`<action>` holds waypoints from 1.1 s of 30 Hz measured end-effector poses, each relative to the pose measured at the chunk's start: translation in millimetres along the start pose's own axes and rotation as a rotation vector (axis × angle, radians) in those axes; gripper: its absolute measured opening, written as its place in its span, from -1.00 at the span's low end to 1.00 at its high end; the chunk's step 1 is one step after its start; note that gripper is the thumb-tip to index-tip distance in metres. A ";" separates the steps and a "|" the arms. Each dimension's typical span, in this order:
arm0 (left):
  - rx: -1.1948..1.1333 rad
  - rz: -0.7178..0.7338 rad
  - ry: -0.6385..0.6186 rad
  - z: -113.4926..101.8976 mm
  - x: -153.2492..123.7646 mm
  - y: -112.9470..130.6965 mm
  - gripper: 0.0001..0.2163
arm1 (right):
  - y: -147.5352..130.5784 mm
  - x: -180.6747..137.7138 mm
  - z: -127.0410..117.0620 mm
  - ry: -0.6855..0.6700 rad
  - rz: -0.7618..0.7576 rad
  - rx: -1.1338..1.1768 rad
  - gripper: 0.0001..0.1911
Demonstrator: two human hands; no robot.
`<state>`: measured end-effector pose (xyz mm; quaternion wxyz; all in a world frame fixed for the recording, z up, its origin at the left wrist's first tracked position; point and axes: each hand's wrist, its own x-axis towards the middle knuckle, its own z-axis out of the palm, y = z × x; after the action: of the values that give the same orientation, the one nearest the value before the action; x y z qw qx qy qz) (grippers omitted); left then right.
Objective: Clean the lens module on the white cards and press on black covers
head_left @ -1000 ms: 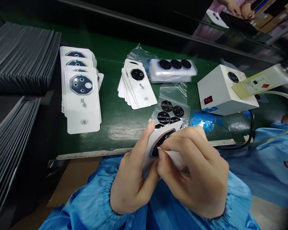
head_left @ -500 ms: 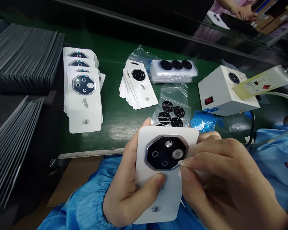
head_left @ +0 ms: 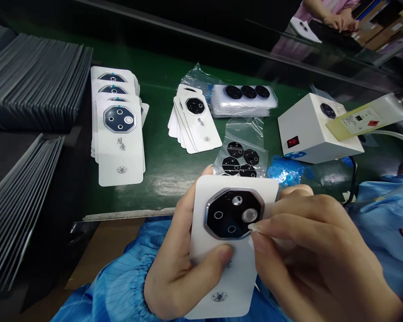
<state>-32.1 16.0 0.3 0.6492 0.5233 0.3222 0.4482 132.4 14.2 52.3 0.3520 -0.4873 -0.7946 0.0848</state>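
Note:
My left hand point(head_left: 177, 273) grips a white phone back panel point(head_left: 235, 268), thumb on its front face and fingers behind its left edge. On the panel's upper part sits a black octagonal camera plate point(head_left: 226, 221) with a silver rim and several ring-edged circles. My right hand point(head_left: 315, 250) is closed in a pinch at the plate's lower right edge. Between its thumb and forefinger shows the tip of a small white wipe-like scrap point(head_left: 253, 227); its exact kind is unclear. The other right fingers hide the panel's right edge.
Overlapping finished-looking panels point(head_left: 121, 156) lie left, more panels point(head_left: 206, 129) mid-table. Bagged black camera plates point(head_left: 231, 165), a clear plastic stack point(head_left: 238, 107), blue film scraps point(head_left: 285, 171), a white box point(head_left: 309, 129) and a yellowish bottle point(head_left: 359, 118) stand around. Dark racks point(head_left: 36, 80) fill the left.
The white scrap in my right fingers has shifted very slightly left along the camera plate's lower right edge. My left hand keeps its grip on the panel.

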 end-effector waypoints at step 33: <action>0.355 0.123 -0.030 -4.2 7.3 -12.2 -0.27 | -6.4 13.7 31.6 0.060 0.005 -0.174 -0.85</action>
<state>-30.0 23.8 -12.2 0.5226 0.6550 0.3541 0.4152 103.7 29.0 38.5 0.3320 -0.5202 -0.7869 0.0016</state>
